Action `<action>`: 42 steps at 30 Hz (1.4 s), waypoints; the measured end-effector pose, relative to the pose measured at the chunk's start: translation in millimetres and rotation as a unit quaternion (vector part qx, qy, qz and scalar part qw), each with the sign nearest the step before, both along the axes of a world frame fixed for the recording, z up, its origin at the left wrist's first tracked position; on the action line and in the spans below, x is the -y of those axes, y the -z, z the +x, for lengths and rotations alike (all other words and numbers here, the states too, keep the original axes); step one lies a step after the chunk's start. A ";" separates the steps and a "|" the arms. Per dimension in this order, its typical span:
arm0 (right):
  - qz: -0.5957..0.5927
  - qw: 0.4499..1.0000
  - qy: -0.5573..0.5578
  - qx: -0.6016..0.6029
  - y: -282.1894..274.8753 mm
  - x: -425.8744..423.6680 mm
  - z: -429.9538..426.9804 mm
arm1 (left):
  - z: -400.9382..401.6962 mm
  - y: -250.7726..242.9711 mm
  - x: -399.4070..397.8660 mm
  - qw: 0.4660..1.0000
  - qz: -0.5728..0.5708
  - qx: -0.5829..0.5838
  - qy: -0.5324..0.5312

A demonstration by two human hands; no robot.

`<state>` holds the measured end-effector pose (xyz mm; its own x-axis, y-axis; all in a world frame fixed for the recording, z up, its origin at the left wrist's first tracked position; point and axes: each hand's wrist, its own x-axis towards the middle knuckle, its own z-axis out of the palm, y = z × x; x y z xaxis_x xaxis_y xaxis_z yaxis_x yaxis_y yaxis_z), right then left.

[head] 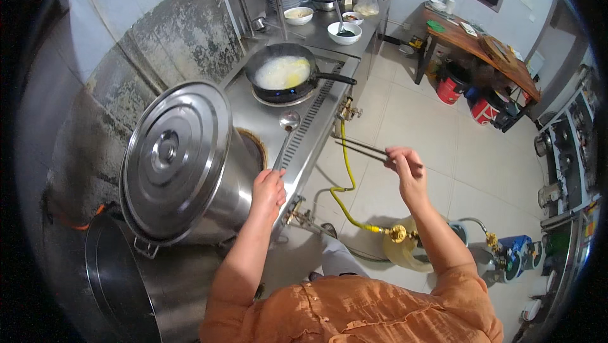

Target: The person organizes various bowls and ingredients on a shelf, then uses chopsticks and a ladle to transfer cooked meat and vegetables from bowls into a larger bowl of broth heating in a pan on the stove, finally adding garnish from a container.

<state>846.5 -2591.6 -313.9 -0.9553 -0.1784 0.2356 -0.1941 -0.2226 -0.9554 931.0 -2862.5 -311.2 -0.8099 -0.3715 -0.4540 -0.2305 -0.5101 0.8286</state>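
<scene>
My left hand is closed around the handle of a metal ladle, whose bowl is over the steel stove top, in front of the wok. My right hand holds a pair of dark chopsticks above the floor, their tips pointing left toward the stove's edge. A black wok sits on a burner with blue flame under it. Bubbling whitish liquid with a yellow patch at its right fills the wok's bottom.
A large lidded steel stockpot stands at the left. White bowls are on the counter beyond the wok. A yellow gas hose runs down to a gas cylinder near my right arm. A wooden table stands at the back right.
</scene>
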 end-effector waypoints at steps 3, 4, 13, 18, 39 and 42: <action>-0.034 0.998 -0.016 -0.049 16.3 44.2 -86.5 | -70.7 18.0 12.1 0.998 -0.037 -0.008 -0.042; -0.054 0.998 -0.023 -0.014 23.5 62.3 -114.2 | -92.3 20.1 13.1 0.995 -0.081 0.007 -0.064; 0.051 0.998 -0.040 0.001 67.7 195.2 -302.7 | -270.9 108.0 111.0 0.888 -0.444 0.079 -0.090; 0.203 0.972 0.049 -0.110 78.5 237.8 -360.3 | -301.7 134.1 171.8 0.859 -0.462 0.222 0.006; 0.248 0.960 0.080 -0.099 115.2 272.0 -377.8 | -338.9 61.1 167.2 0.766 -0.542 0.317 0.135; 0.157 0.988 0.014 0.000 119.3 296.2 -371.7 | -339.6 73.0 184.1 0.749 -0.566 0.285 0.193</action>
